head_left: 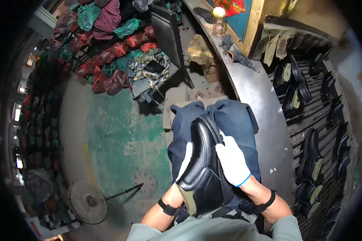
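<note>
Both hands in white gloves, and the black shoe [207,154] sits between them, above the lap, toe pointing away from the body! The left hand [185,162] has its grip clamped on one side, fingers mostly hidden behind the shoe; the right hand [233,161] clamps the other. To the right runs the grey counter [265,116], dark gloves [240,59] lying on it, and beyond, more shoes [311,154] on a slatted rack [298,138]. Left, a fan [87,201]!
</note>
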A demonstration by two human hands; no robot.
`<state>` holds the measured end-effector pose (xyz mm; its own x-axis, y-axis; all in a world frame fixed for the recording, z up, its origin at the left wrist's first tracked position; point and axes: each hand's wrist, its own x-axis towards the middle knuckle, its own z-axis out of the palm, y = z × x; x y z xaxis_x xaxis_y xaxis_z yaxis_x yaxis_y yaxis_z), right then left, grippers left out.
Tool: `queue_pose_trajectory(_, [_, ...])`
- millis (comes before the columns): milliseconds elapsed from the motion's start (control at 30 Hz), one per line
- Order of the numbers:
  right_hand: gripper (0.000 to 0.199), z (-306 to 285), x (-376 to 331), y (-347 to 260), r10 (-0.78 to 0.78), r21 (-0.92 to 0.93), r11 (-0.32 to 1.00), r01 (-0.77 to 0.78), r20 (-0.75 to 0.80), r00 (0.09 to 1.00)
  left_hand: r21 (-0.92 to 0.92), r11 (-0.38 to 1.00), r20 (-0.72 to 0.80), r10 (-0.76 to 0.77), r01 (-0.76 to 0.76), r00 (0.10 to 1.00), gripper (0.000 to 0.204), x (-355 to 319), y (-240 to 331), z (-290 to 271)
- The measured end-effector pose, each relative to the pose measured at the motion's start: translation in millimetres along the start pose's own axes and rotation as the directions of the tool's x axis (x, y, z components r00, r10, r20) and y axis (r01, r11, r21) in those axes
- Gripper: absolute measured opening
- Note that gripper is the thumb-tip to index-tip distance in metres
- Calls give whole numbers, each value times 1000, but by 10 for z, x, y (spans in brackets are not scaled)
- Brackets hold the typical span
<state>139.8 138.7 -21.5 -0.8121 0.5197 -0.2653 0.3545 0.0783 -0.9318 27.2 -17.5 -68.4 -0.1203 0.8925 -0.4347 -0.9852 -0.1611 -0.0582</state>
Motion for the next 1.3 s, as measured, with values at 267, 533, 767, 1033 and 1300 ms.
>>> queue_pose_trajectory(267, [143, -270, -257, -104, -321, 206, 941, 270, 275, 906, 886, 167, 345, 386, -433, 855, 87, -301, 99, 606])
queue_pose_trajectory(533, [158, -262, -1091, 466, -203, 281, 953, 115, 307, 930, 949, 18, 282, 395, -314, 874, 58, -176, 96, 932])
queue_pose_trajectory(767, [135, -550, -999, 506, -216, 811, 564, -155, 326, 920, 808, 416, 327, 272, -417, 905, 29, 447, 145, 805])
queue_pose_trajectory(1033, [120, -1149, -1433, 756, -19, 900, 424, -96, 115, 993, 926, -150, 374, 245, -346, 894, 36, 946, -311, 905])
queue_pose_trajectory(1300, [23, -3469, -1648, 2118, 607, 779, 612, -133, -355, 711, 919, 360, 162, 23, -160, 986, 37, 676, 44, 394])
